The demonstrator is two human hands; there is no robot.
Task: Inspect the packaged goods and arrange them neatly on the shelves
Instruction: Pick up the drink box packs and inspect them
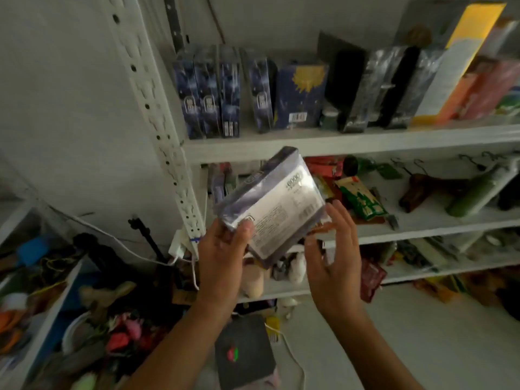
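The left hand [222, 254] grips a plastic-wrapped dark box [275, 204] by its lower corner, thumb pressed on the pale label side. The box is held tilted in the air before the shelves, just under the upper shelf [351, 144], where similar blue boxes [213, 91] stand upright. The right hand [334, 254] is beside the box with its fingers [342, 220] straight and released; I cannot tell whether they touch it.

One head-worn camera looks forward and slightly down, close to the shelves [337, 143].
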